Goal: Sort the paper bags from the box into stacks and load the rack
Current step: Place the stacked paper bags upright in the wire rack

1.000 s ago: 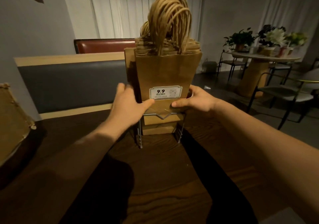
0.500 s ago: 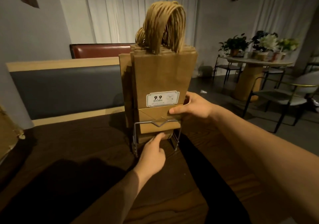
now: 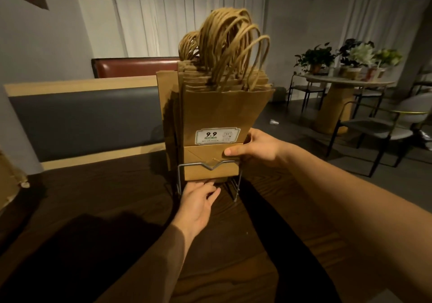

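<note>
So we've got a thick stack of brown paper bags (image 3: 222, 113) standing upright in a little wire rack (image 3: 210, 165) in the middle of the dark wood table (image 3: 233, 244). Their twisted paper handles (image 3: 229, 45) all bunch up together at the top, and the nearest bag has a white label (image 3: 217, 136) reading 9.9 on its front.

Our right hand (image 3: 254, 147) is gripping the right side of the stack just above the rack's front wire, thumb across the near face and fingers wrapped around behind. Our left hand (image 3: 198, 200) is down low at the foot of the rack, fingers pretty much straight and touching the bottom edge of the bags, not clutching anything.

At the far left edge there's a bit of a cardboard box (image 3: 9, 181) on the table. Past the table sits a bench backrest (image 3: 81, 120), gray with a pale wood trim. Far right there's a round table (image 3: 339, 99) with potted plants (image 3: 346, 55) on it, plus a chair (image 3: 383, 127) near it.
</note>
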Motion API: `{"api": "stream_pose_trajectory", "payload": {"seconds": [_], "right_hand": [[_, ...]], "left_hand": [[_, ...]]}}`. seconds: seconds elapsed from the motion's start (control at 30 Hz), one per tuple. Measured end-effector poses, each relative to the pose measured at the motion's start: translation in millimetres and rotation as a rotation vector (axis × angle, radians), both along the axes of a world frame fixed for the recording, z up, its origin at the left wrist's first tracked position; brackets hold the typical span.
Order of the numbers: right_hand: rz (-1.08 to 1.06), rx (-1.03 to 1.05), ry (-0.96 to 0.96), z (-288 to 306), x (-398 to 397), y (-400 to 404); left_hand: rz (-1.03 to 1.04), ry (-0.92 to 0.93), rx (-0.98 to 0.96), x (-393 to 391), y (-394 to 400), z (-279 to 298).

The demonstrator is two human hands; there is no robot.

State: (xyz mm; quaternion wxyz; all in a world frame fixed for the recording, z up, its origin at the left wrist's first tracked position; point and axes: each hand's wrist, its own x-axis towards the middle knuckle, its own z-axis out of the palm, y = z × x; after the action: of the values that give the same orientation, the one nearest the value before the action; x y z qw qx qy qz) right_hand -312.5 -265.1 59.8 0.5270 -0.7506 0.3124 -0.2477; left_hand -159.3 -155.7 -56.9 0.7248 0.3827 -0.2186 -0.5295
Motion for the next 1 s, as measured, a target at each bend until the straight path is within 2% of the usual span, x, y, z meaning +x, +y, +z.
{"api": "stream_pose_trajectory", "payload": {"seconds": [0.13,0.4,0.6,0.73,1.0], "right_hand": [[0.000,0.038,0.025,-0.5,2.1,-1.5],[0.092,0.095,-0.087,-5.9,-0.4,-9.1],[0.065,-0.001,0.002,-5.5,-1.1,-10.0],[0.076,0.016,0.000,-6.2,-2.7,-3.5],[0.135,0.138,-0.165,-10.1,-2.6,-5.9]], "left_hand": [[-0.032,0.118,-0.076,-13.3,0.3,3.8],[-0.037,0.105,-0.087,-12.0,-0.7,6.4],[-0.073,0.170,-0.144,-14.0,-1.8,-1.8],[-0.126,0.224,-0.180,-17.8,2.3,2.6],[-0.140,0.260,-0.196,-25.2,2.4,13.3]]}}
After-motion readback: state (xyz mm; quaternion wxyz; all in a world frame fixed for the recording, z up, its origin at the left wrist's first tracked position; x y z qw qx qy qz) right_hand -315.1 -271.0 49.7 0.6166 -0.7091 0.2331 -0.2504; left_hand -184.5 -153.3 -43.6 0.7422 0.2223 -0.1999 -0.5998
